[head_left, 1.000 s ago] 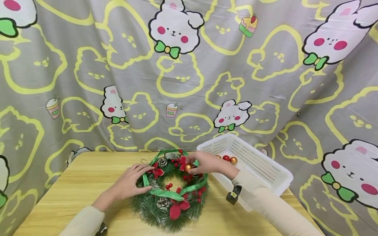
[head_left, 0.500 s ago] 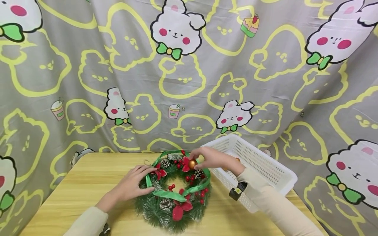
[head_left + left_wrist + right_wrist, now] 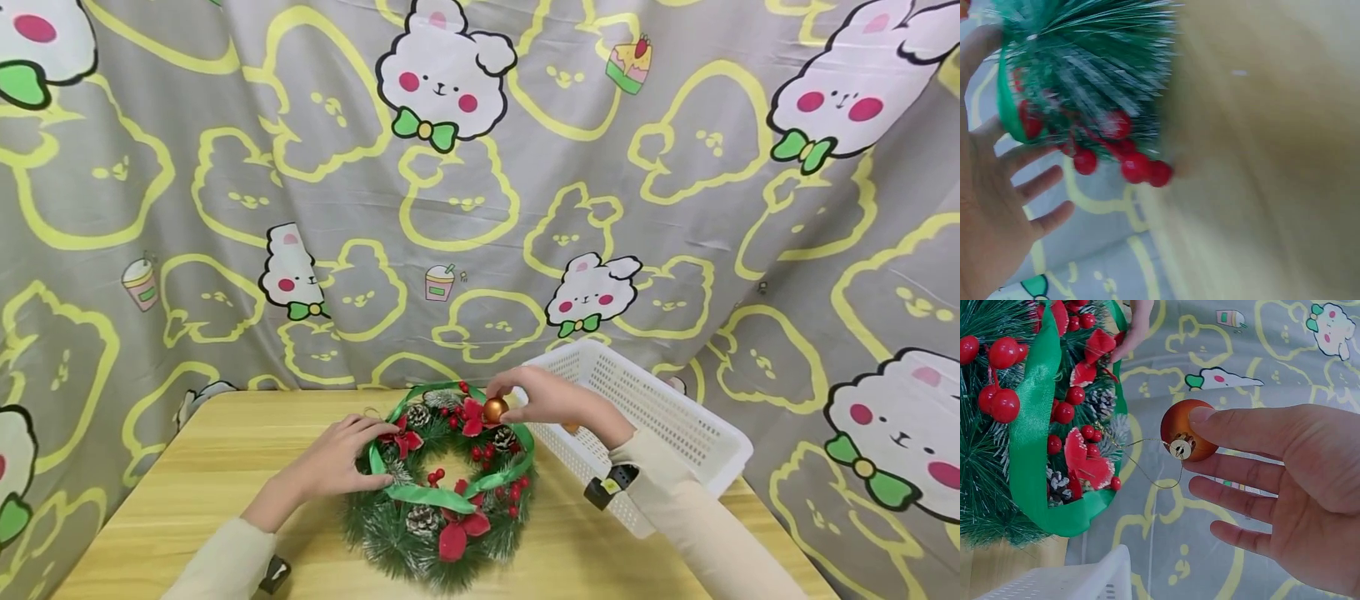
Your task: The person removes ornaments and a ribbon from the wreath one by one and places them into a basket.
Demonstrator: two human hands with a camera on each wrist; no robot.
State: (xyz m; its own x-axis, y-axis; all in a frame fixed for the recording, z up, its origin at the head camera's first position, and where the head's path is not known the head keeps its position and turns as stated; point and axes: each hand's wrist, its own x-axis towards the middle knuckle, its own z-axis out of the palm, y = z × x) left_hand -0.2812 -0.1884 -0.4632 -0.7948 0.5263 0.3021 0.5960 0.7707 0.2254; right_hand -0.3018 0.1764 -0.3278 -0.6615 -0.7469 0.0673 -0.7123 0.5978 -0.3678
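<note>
A green wreath (image 3: 375,546) with pine cones, red berries, red flowers and a green ribbon (image 3: 427,497) lies on the table. At its left side my left hand (image 3: 337,458) touches it near a red flower, fingers extended and thumb apart. Between thumb and index finger, my right hand (image 3: 543,398) pinches a copper-gold Christmas bauble (image 3: 1179,428) over the wreath's upper right. A thin gold loop (image 3: 1159,485) hangs from the bauble's cap and reaches toward the wreath's greenery in the right wrist view. The other right fingers are held out straight.
A white perforated plastic basket (image 3: 652,400) stands right of the wreath, partly behind my right arm. A patterned grey curtain (image 3: 465,275) hangs behind the wooden table (image 3: 225,450).
My right hand has drawn the bauble a little up and to the right, off the red flower. My left hand stays at the wreath's left side.
</note>
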